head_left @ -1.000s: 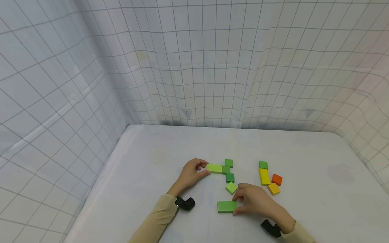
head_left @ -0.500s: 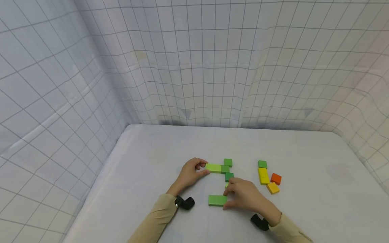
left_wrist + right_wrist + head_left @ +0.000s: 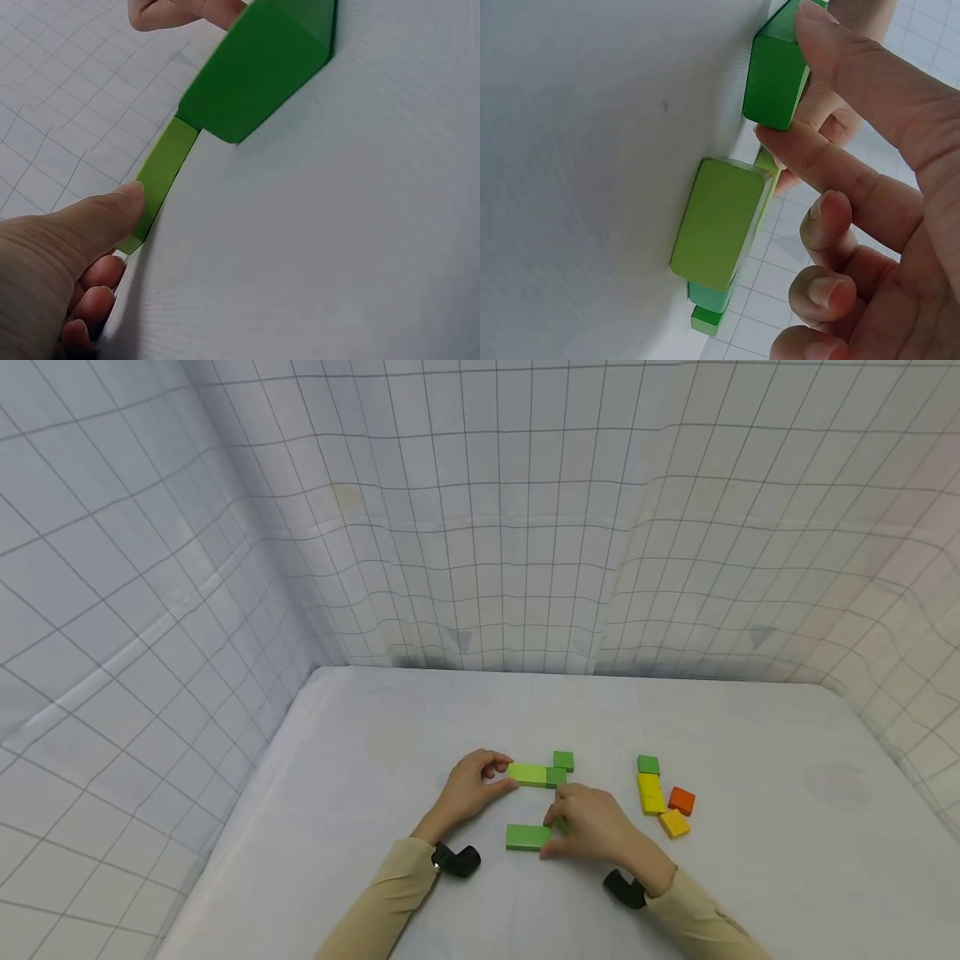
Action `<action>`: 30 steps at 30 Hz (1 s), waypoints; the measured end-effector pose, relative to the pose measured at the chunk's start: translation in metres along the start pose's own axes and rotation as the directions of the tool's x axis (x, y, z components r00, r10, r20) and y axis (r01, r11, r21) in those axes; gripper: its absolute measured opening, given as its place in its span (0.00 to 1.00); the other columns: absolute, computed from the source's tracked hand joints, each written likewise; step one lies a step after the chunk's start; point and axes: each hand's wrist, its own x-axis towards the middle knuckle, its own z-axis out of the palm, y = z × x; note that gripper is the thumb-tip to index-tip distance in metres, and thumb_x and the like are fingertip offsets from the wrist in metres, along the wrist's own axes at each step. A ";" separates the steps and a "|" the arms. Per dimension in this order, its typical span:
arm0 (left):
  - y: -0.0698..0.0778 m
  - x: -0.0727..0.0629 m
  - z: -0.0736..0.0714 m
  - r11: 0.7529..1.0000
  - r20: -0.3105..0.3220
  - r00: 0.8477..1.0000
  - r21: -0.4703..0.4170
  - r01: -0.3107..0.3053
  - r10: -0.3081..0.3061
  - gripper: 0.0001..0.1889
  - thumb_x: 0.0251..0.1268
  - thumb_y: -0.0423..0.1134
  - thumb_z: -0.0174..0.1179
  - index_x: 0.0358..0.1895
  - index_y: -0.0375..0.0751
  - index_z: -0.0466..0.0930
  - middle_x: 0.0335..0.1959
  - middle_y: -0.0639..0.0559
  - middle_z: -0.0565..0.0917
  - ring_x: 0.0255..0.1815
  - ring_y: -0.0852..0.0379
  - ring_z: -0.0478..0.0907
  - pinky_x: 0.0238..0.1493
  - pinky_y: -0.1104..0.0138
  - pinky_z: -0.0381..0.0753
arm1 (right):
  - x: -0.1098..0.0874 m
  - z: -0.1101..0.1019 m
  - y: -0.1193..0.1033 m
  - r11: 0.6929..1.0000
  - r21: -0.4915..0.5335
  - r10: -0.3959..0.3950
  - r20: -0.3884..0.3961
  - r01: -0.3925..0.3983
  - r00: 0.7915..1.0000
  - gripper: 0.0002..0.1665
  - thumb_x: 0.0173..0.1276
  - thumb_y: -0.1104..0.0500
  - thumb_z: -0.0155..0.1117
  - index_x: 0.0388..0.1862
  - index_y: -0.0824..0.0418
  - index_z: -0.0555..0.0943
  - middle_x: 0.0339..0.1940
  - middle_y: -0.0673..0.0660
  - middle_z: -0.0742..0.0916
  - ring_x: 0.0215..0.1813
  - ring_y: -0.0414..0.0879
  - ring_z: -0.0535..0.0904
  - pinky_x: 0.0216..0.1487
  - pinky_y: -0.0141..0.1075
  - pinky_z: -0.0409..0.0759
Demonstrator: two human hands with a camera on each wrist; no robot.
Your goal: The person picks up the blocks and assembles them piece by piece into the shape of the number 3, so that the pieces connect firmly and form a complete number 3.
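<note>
Well, just left of lower centre in the frame, the person's left hand (image 3: 474, 787) pinches the left end of a lime bar (image 3: 527, 774) between thumb and fingers, the bar lying on the white table (image 3: 360, 735). Below the bar, in the lower centre, sits a long green block (image 3: 527, 837); its right end is gripped by the right hand (image 3: 594, 828), thumb on one side and forefinger on the other. At the lime bar's right end a darker green block (image 3: 556, 777) touches it, with a green square (image 3: 563, 761) just above. A light green block (image 3: 720, 225) shows mid-frame in the right wrist view. Farther right, below another green piece (image 3: 648, 765), lies a yellow piece (image 3: 651, 795), then an amber block (image 3: 674, 823) and an orange-red one (image 3: 682, 801).
</note>
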 end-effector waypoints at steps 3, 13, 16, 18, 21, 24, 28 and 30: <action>0.000 0.000 0.000 1.000 0.000 1.000 -0.003 0.002 -0.002 0.18 0.57 0.48 0.68 0.48 0.44 0.82 0.36 0.59 0.77 0.34 0.61 0.71 0.39 0.66 0.71 | 0.002 0.000 0.001 1.000 0.007 0.011 0.010 -0.011 1.000 0.20 0.45 0.40 0.78 0.31 0.51 0.87 0.23 0.44 0.71 0.25 0.36 0.64 0.24 0.30 0.63; -0.002 0.000 0.000 1.000 0.012 1.000 0.012 0.011 -0.011 0.18 0.57 0.48 0.68 0.49 0.45 0.81 0.36 0.60 0.77 0.34 0.62 0.71 0.39 0.67 0.71 | 0.004 -0.001 0.007 1.000 0.017 0.026 0.009 -0.026 1.000 0.21 0.45 0.38 0.77 0.30 0.50 0.87 0.24 0.42 0.70 0.26 0.36 0.64 0.24 0.29 0.63; -0.002 0.001 0.000 1.000 0.015 1.000 0.013 0.023 -0.023 0.18 0.57 0.47 0.68 0.49 0.45 0.81 0.36 0.60 0.77 0.35 0.63 0.71 0.40 0.67 0.71 | 0.004 0.000 0.009 1.000 0.009 0.025 0.003 -0.025 1.000 0.21 0.45 0.37 0.76 0.30 0.49 0.86 0.24 0.42 0.70 0.26 0.36 0.64 0.24 0.29 0.63; -0.002 0.001 0.000 1.000 0.015 1.000 0.016 0.023 -0.023 0.18 0.57 0.47 0.68 0.49 0.46 0.81 0.36 0.60 0.76 0.34 0.62 0.71 0.40 0.67 0.71 | 0.004 0.000 0.009 1.000 0.007 0.024 0.000 -0.024 1.000 0.21 0.45 0.37 0.76 0.30 0.49 0.86 0.24 0.42 0.70 0.26 0.36 0.64 0.24 0.29 0.63; -0.002 0.001 0.001 1.000 0.014 1.000 0.013 0.024 -0.025 0.18 0.57 0.47 0.68 0.49 0.45 0.81 0.36 0.61 0.76 0.34 0.62 0.70 0.40 0.67 0.71 | 0.004 -0.001 0.010 1.000 0.009 0.022 -0.007 -0.022 1.000 0.21 0.45 0.37 0.76 0.30 0.49 0.86 0.24 0.42 0.69 0.26 0.36 0.64 0.24 0.30 0.63; -0.002 0.001 0.001 1.000 0.014 1.000 0.010 0.024 -0.024 0.17 0.57 0.46 0.68 0.48 0.46 0.81 0.36 0.61 0.76 0.34 0.62 0.70 0.40 0.67 0.71 | 0.003 -0.002 0.010 1.000 0.008 0.028 -0.007 -0.028 1.000 0.21 0.45 0.37 0.76 0.30 0.49 0.86 0.24 0.42 0.69 0.26 0.36 0.64 0.24 0.30 0.63; -0.002 0.002 0.001 1.000 0.014 1.000 0.012 0.024 -0.024 0.17 0.57 0.46 0.68 0.48 0.45 0.81 0.35 0.60 0.76 0.34 0.62 0.70 0.39 0.67 0.71 | 0.003 -0.003 0.011 0.999 0.002 0.033 -0.006 -0.033 0.999 0.20 0.45 0.37 0.76 0.30 0.48 0.85 0.24 0.41 0.69 0.26 0.35 0.64 0.24 0.30 0.63; -0.002 0.002 0.001 1.000 0.013 1.000 0.010 0.024 -0.024 0.17 0.57 0.46 0.68 0.48 0.45 0.81 0.35 0.60 0.76 0.34 0.62 0.70 0.39 0.67 0.70 | 0.002 -0.003 0.011 0.999 0.002 0.033 -0.006 -0.033 0.999 0.20 0.46 0.37 0.76 0.30 0.48 0.85 0.23 0.41 0.68 0.26 0.35 0.64 0.24 0.30 0.63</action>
